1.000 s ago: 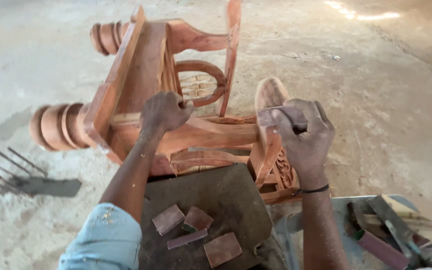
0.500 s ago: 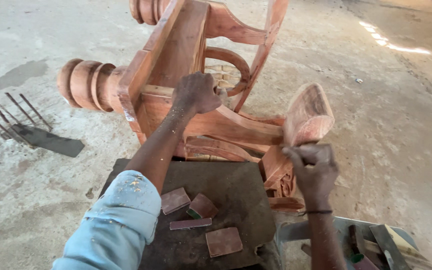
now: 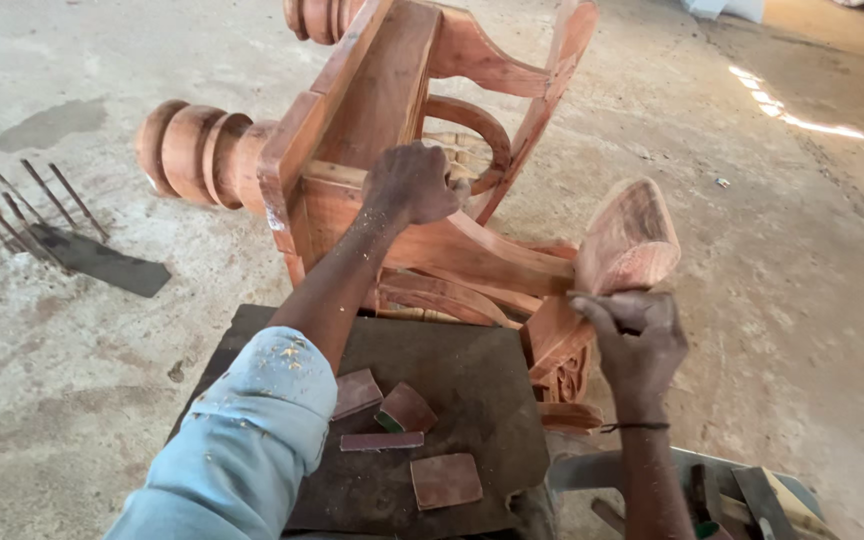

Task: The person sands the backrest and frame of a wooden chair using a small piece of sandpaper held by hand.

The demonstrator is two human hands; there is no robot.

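Gripping wooden chair frame [image 3: 422,130], sandpaper scraps [image 3: 407,435] on dark mat [image 3: 472,385], metal rods [image 3: 22,205] aside

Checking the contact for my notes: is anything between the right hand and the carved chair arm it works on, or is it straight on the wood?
Nothing visible separates them. The right hand presses directly against the underside of the carved chair arm; whether it pinches something small cannot be told. The left hand grips the chair frame, well aside.

Chair [image 3: 422,130] top cut off; tools [image 3: 752,500] cropped at bottom edge.
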